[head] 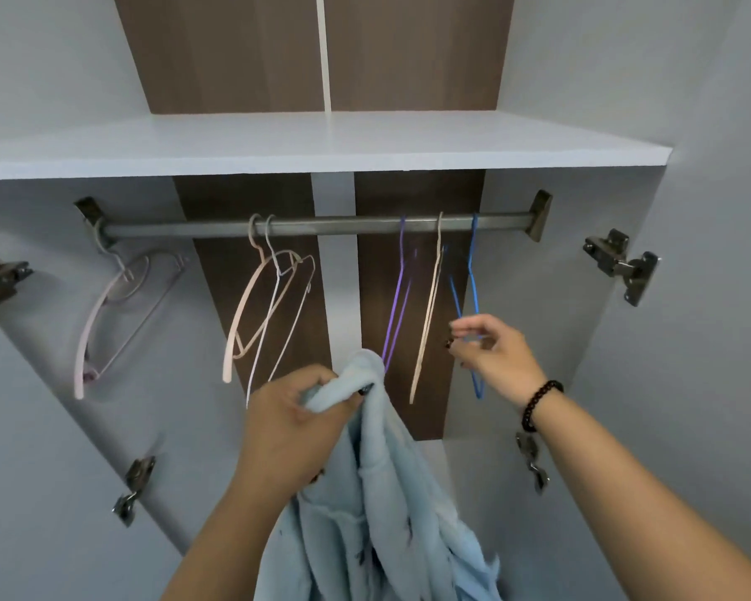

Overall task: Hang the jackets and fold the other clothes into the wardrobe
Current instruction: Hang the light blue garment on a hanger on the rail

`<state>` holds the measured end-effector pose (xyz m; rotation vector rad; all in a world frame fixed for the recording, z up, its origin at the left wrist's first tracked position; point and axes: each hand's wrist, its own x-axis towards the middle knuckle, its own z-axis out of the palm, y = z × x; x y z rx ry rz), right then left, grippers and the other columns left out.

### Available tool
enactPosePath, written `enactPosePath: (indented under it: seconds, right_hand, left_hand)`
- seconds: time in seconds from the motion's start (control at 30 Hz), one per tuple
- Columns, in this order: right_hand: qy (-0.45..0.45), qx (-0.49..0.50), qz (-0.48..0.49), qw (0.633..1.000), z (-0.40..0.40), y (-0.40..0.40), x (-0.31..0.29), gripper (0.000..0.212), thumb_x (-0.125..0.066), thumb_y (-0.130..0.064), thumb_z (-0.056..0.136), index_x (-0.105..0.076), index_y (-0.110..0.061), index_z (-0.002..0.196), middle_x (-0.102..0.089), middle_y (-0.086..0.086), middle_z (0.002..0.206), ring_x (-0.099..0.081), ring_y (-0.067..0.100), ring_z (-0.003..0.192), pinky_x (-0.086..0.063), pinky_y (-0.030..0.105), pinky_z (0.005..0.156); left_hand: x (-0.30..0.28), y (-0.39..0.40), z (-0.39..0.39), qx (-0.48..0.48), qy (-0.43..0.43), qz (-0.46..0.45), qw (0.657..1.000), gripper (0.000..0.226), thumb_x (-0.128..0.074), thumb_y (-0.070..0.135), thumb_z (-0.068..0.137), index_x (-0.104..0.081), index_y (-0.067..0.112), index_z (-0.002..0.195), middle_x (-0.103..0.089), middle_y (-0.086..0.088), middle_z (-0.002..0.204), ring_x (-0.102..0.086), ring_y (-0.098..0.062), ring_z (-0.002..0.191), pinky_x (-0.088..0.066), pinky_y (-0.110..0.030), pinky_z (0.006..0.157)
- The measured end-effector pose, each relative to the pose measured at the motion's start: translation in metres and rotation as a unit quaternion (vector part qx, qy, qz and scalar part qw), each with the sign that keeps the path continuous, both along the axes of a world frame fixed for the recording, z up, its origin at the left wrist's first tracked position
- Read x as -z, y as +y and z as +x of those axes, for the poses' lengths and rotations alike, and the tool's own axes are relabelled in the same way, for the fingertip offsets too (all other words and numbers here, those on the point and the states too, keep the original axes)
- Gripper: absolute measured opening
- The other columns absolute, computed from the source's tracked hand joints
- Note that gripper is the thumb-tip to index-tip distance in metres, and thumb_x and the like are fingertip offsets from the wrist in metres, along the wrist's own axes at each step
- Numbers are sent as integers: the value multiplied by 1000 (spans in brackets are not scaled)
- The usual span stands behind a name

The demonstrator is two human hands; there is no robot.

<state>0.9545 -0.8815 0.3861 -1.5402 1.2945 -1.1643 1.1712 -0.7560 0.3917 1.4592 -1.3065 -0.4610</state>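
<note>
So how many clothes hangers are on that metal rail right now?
6, all on the grey metal rail: pale lilac plastic hanger far left, pink hanger and white wire hanger mid-left, purple wire hanger, beige hanger, blue wire hanger pinched by the right hand.

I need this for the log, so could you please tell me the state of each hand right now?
Left hand: grips the light blue garment.
Right hand: pinches the blue hanger on the rail.

A flat pale-grey shelf board [321,145] runs across the view, its front edge lit brighter than the surfaces beneath. Behind it stand dark brown wood-grain back panels [417,271], split by a thin cream vertical strip [324,54]. Smooth pale-grey side walls [712,101] close both sides, bearing dull metal door hinges [623,264].
</note>
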Motion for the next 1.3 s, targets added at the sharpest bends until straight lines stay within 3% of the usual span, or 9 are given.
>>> enactPosePath:
  seconds: [0.1, 0.23, 0.37, 0.5, 0.63, 0.83, 0.97, 1.13, 1.3]
  right_hand:
    - [77, 208, -32, 975, 0, -54, -5, 31, -67, -10, 82, -57, -15, 111, -49, 11, 122, -58, 20, 93, -47, 22, 83]
    - [168, 255, 65, 950, 7, -113, 5, 59, -68, -20, 82, -40, -11, 134, -33, 14, 139, -40, 34, 126, -39, 39, 104]
    - [154, 216, 165, 950, 16, -148, 16, 65, -64, -17, 86, -33, -5, 141, -39, 17, 140, -51, 35, 118, -47, 39, 96]
    - [71, 219, 228, 946, 15, -164, 22, 35, -55, -20, 93, -58, 7, 115, -68, 22, 93, -62, 29, 62, -52, 33, 55]
    - [116, 248, 149, 950, 13, -172, 16, 39, -50, -32, 96, -68, 2, 104, -67, 20, 99, -56, 30, 75, -46, 37, 69]
    - [109, 257, 96, 955, 9, -165, 1, 43, -48, -34, 96, -71, 2, 98, -62, 14, 81, -54, 27, 72, -46, 36, 70]
    - [98, 249, 94, 959, 4, -146, -4, 44, -48, -38, 94, -72, -4, 78, -56, 6, 64, -50, 22, 58, -41, 31, 61]
    - [119, 213, 71, 967, -4, -111, -9, 29, -42, -22, 97, -65, -5, 99, -65, 17, 81, -65, 36, 87, -51, 37, 72]
    - [24, 148, 138, 979, -12, -65, -17, 33, -37, 3, 94, -50, 1, 124, -62, 10, 76, -60, 24, 58, -53, 34, 59]
  left_hand:
    - [-4, -14, 11, -5, 80, -14, 997, 21, -79, 18, 76, -68, 30, 63, -53, 13, 48, -47, -2, 39, -33, -11, 35]
    - [-6, -33, 25, 3, 89, -23, 996, 18, -80, 17, 73, -69, 29, 64, -58, 12, 52, -49, 0, 43, -34, -9, 39]
    - [2, -50, 37, -1, 82, -7, 997, 20, -80, 14, 72, -68, 27, 63, -56, 10, 51, -48, 0, 42, -34, -9, 38]
    - [10, -63, 45, -2, 79, 2, 997, 19, -82, 16, 69, -69, 29, 65, -59, 13, 56, -52, 1, 47, -35, -7, 40]
    - [17, -70, 55, -21, 95, 17, 995, 20, -84, 15, 69, -70, 26, 61, -62, 6, 59, -52, 0, 46, -36, -9, 39]
    - [17, -71, 54, -42, 109, 17, 993, 20, -82, 23, 71, -68, 29, 59, -57, 7, 51, -49, -2, 43, -36, -9, 39]
    - [15, -63, 49, -55, 121, 14, 991, 22, -82, 23, 73, -66, 27, 57, -51, 9, 47, -45, -2, 39, -33, -10, 35]
    - [13, -43, 31, -76, 146, 27, 986, 21, -80, 20, 76, -67, 23, 60, -43, 8, 43, -37, -5, 33, -30, -13, 31]
    - [9, -11, 3, -81, 182, 48, 979, 20, -79, 27, 78, -67, 25, 62, -39, 6, 42, -32, -13, 32, -36, -21, 35]
